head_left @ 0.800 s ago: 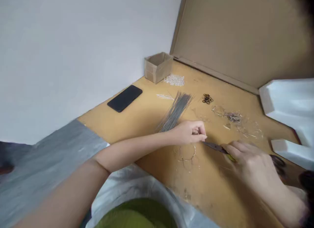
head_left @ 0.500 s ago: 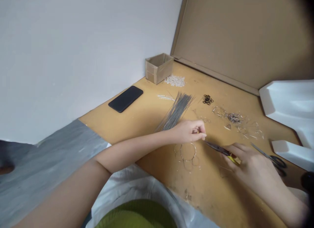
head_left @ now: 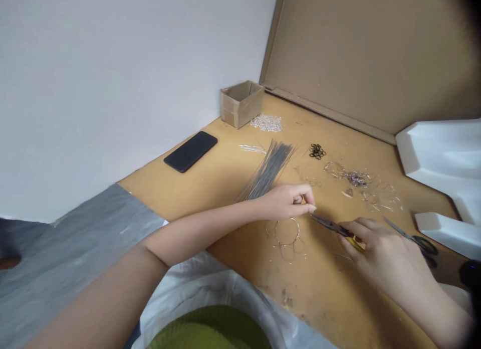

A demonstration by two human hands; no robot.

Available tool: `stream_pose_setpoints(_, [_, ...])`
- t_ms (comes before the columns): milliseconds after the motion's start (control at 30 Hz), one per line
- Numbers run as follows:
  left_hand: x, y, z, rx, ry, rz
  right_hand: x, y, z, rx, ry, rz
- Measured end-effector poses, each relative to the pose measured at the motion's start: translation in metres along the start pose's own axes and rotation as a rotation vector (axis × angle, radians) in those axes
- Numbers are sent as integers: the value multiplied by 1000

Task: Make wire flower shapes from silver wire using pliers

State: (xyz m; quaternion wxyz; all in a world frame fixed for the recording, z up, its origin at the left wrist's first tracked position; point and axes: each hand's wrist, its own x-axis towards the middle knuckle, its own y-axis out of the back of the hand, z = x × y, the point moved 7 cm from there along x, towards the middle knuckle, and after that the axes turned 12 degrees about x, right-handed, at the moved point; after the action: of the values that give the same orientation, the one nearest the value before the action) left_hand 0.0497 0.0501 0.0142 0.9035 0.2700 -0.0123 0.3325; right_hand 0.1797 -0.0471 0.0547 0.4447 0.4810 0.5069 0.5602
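My left hand (head_left: pixel 291 201) is closed in a pinch above the table, thumb against forefinger. What sits between those fingertips is too small to make out. In my right hand (head_left: pixel 379 246) are needle-nose pliers (head_left: pixel 330 225) with dark jaws and a yellow handle, their tip close to the left fingertips. Just below the left hand shows a thin wire ring (head_left: pixel 287 232); whether it hangs from the fingers or lies on the table, I cannot tell. A bundle of grey wires (head_left: pixel 268 171) lies behind the left wrist.
On the wooden table (head_left: pixel 225 163) are a phone (head_left: pixel 191 151), a cardboard box (head_left: pixel 242 104), clear beads (head_left: pixel 266 122), black rings (head_left: pixel 317 151) and tangled wire pieces (head_left: pixel 358 179). Scissors (head_left: pixel 423 242) lie beside white foam (head_left: pixel 445 231) at right. A lined green bin (head_left: pixel 214 326) stands at the near edge.
The plier tip and both hands shift only slightly. The scissors, blurred and partly covered at first, show more plainly beyond the right hand.
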Motion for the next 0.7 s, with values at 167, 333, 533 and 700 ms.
stream_pose_setpoints(167, [-1, -3, 0, -32, -12, -19, 1, 0, -3, 2, -15, -28])
stream_pose_setpoints(333, [-1, -3, 1, 7, -8, -10, 1, 1, -4, 10, -48, -36])
stream_pose_setpoints(533, [-1, -1, 4, 113, -17, -1, 1, -1, -3, 31, -51, -60])
stream_pose_setpoints(700, [-1, 0, 6, 145, -30, -7, 1, -1, -3, 35, -48, -56])
